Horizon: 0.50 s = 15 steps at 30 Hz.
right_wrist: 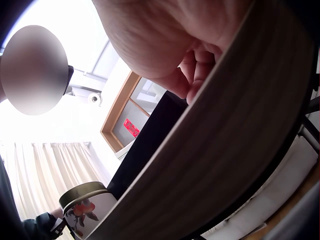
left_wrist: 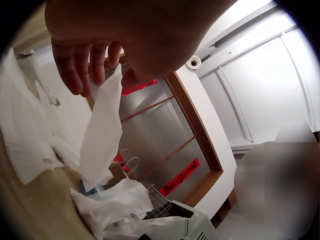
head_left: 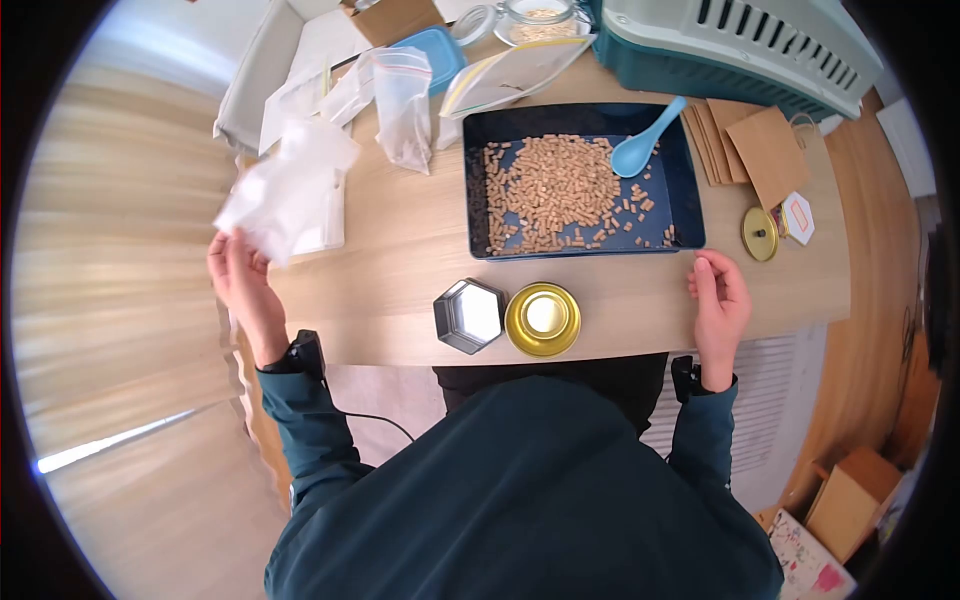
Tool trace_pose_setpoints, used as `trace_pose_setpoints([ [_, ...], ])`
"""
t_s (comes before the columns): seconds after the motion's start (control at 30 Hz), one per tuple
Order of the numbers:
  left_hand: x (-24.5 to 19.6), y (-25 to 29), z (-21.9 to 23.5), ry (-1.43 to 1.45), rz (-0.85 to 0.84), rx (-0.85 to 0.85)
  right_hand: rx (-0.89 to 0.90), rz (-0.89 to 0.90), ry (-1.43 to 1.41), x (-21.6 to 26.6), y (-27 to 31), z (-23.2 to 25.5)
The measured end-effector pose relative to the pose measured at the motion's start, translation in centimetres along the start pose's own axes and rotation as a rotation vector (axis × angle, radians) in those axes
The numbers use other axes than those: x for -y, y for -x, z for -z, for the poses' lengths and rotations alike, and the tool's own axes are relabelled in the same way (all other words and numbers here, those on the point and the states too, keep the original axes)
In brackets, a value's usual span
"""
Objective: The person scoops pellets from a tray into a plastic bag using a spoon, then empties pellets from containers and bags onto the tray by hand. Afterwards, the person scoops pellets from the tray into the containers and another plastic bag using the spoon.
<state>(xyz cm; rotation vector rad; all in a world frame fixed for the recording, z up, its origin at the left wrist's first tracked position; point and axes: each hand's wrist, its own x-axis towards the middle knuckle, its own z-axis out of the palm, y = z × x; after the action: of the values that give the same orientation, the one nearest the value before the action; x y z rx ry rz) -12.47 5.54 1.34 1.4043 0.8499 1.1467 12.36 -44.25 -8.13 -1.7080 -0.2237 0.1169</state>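
At the table's left, the left hand [head_left: 245, 290] pinches the corner of a white translucent bag [head_left: 285, 190], which is blurred; in the left wrist view the hand [left_wrist: 120, 55] holds the bag [left_wrist: 104, 125] between thumb and fingers. The right hand [head_left: 720, 305] rests by the near right corner of a dark blue tray [head_left: 590, 254], fingers loosely curled, holding nothing visible. Tan pellets [head_left: 560, 190] and a light blue scoop [head_left: 632, 155] lie in the tray. Before it stand a hexagonal tin [head_left: 470, 316] and a round gold tin [head_left: 543, 320], touching or nearly so.
Plastic bags [head_left: 403, 110], a blue lid [head_left: 435, 55] and a glass jar [head_left: 540, 20] stand behind. A pet carrier [head_left: 740, 50] fills the back right. Brown paper bags [head_left: 765, 155] and a gold lid [head_left: 760, 234] lie at the right.
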Motion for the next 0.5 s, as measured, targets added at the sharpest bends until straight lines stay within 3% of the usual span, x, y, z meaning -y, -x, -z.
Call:
trace_pose_setpoints([
  [0.07,2.2,1.0,0.6,-0.273,-0.122,-0.013,0.016,0.01,0.012,-0.1,-0.1,-0.1],
  [0.13,3.8,1.6,1.5,-0.624,-0.303,-0.134,-0.002,0.005,0.028,0.0,-0.1,-0.2],
  [0.17,3.5,2.0,1.0,-0.616,-0.296,-0.144,0.005,0.015,0.037,0.1,0.0,-0.2],
  [0.23,1.9,3.4,-0.5,-0.735,-0.494,-0.018,0.003,0.007,0.079,0.2,0.0,-0.3],
  [0.27,1.3,3.7,-1.3,-0.731,-0.485,-0.042,0.022,0.022,0.086,0.1,0.0,-0.4],
  [0.33,0.5,3.6,-3.2,-0.782,-0.497,0.31,-0.025,-0.011,0.04,-0.1,-0.2,-0.6],
  [0.47,1.4,3.2,-8.6,-0.841,-0.575,0.562,-0.015,0.007,0.099,0.1,-0.1,-0.5],
  [0.5,2.2,2.8,-9.7,-0.834,-0.572,0.534,-0.018,0.004,0.103,0.3,-0.1,-0.7],
])
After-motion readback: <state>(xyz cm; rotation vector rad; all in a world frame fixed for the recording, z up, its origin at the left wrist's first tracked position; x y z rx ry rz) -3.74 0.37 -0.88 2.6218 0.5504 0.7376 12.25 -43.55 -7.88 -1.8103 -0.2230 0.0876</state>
